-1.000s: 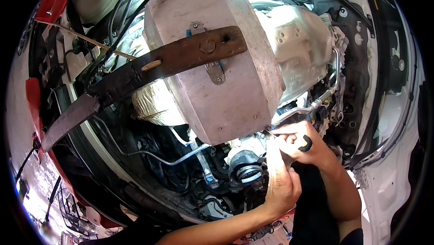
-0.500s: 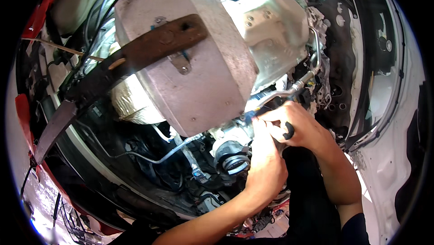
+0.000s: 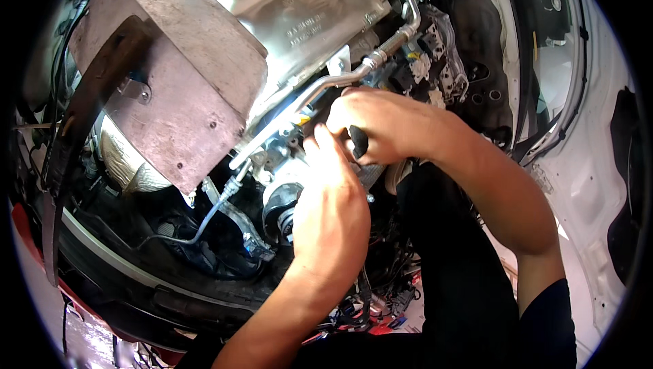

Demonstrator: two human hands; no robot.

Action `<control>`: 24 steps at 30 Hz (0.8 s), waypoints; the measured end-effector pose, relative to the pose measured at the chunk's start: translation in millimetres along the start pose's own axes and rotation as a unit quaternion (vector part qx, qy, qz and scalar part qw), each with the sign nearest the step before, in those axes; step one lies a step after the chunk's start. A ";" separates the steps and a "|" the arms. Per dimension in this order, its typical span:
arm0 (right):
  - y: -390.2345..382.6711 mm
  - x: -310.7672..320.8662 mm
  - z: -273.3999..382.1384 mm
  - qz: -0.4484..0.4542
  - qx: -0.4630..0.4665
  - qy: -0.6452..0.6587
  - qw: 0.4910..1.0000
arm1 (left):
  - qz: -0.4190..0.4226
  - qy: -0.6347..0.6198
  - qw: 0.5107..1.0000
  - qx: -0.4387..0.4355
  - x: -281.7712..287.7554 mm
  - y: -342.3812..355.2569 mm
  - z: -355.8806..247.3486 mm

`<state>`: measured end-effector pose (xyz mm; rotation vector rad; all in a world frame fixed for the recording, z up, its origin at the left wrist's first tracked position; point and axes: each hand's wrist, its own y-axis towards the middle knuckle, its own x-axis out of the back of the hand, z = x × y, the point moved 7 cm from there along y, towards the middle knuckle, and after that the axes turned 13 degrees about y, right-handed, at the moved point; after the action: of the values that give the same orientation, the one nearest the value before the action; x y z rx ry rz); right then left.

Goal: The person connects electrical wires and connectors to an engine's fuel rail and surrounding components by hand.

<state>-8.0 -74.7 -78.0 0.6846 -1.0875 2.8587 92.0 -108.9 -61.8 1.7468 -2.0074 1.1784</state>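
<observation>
My right hand [image 3: 381, 124] is closed around a tool whose black rounded handle end [image 3: 358, 142] sticks out of the fist; the rest of it is hidden. Close beside it, my left hand [image 3: 333, 189] reaches in with fingers bunched against the engine parts, and what they pinch cannot be made out. Just beyond both hands runs a bent silver metal pipe [image 3: 333, 80]. A small yellow piece [image 3: 303, 121] shows near the left fingertips. Left of my left wrist sits a round black fitting [image 3: 280, 209].
A large grey metal cover [image 3: 180, 80] lies at the left, with a dark brown bar [image 3: 102, 76] across it. A silver heat shield [image 3: 309, 12] sits behind the pipe. Thin metal tubing [image 3: 197, 233] and a black cable-like rail border the near left. White car bodywork [image 3: 578, 192] rises at the right.
The view has shifted, so the engine, cover and both hands appear farther left. Both hands stay close together by the pipe, and more of the pipe and heat shield shows.
</observation>
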 end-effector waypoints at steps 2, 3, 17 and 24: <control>-2.2 -0.1 -2.0 0.015 -0.033 0.018 0.999 | 0.014 0.003 1.000 0.009 -1.8 3.2 1.0; 0.3 -0.3 -5.7 0.022 -0.059 0.011 0.998 | 0.020 0.011 1.000 0.006 -0.7 4.2 2.4; -35.5 10.7 11.4 -0.236 -0.050 0.096 0.966 | -0.056 -0.203 0.977 0.022 -1.7 -4.2 16.2; -39.9 10.1 12.4 -0.280 -0.078 0.271 0.918 | -0.190 -0.261 0.946 -0.012 23.6 -10.1 21.5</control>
<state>-5.9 -53.8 -40.5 0.1287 -0.8401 2.2266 101.9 -140.4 -56.5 2.4854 -1.7742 0.6074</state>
